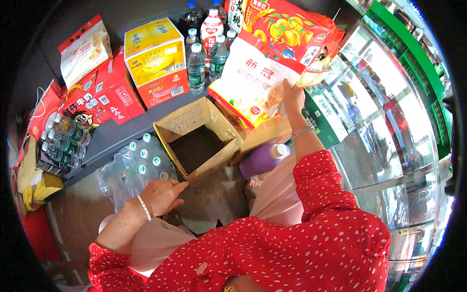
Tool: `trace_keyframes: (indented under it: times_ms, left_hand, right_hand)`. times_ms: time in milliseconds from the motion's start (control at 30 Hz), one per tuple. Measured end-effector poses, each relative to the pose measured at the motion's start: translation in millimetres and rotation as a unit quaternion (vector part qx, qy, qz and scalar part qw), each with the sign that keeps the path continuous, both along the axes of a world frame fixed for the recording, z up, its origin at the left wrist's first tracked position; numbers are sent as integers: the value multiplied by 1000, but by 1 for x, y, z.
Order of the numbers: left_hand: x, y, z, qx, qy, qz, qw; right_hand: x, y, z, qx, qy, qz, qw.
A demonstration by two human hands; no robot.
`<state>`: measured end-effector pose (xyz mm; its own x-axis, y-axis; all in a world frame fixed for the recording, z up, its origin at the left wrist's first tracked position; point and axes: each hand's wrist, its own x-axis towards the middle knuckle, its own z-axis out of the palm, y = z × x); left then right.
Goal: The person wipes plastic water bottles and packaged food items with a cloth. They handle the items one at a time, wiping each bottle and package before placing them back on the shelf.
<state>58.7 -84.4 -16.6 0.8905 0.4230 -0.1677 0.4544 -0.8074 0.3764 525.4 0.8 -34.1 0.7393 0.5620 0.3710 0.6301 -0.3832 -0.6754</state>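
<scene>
My right hand (294, 98) grips the right edge of a white and red plastic food bag (257, 75), its thumb lying on the front. The bag leans over a yellow and red package (235, 104) and against a red fruit gift box (288, 27). Before me stands an open cardboard box (195, 146), its dark inside bare as far as I see. My left hand (164, 197) holds nothing; its extended forefinger is at the box's near corner, and whether it touches cannot be told. Beside that hand, a plastic-wrapped pack of water bottles (144, 160) stands on the floor.
A purple bottle with a white cap (261, 160) stands by my right leg. On the grey ledge (160, 109) are a yellow banana-print carton (157, 54), red cartons (109, 87), loose water bottles (197, 69) and another food bag (85, 51). A glass display case (386, 120) borders the right.
</scene>
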Motion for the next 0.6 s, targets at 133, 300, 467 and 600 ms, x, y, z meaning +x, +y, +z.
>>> trace_keyframes:
  times_ms: [133,300,467,600]
  left_hand:
    - [7,5,4,22,-21,-4,1000]
    - [18,22,-1,32,-40,27,998]
    - [22,40,-7,-142,-79,202,966]
    - [33,40,-40,-410,-192,297,841]
  right_hand:
    - [-13,4,12,57,-37,6,998]
    - [-32,16,30,139,-57,14,989]
    - [-61,5,60,177,-108,84,975]
    - [-95,-12,71,194,8,212,958]
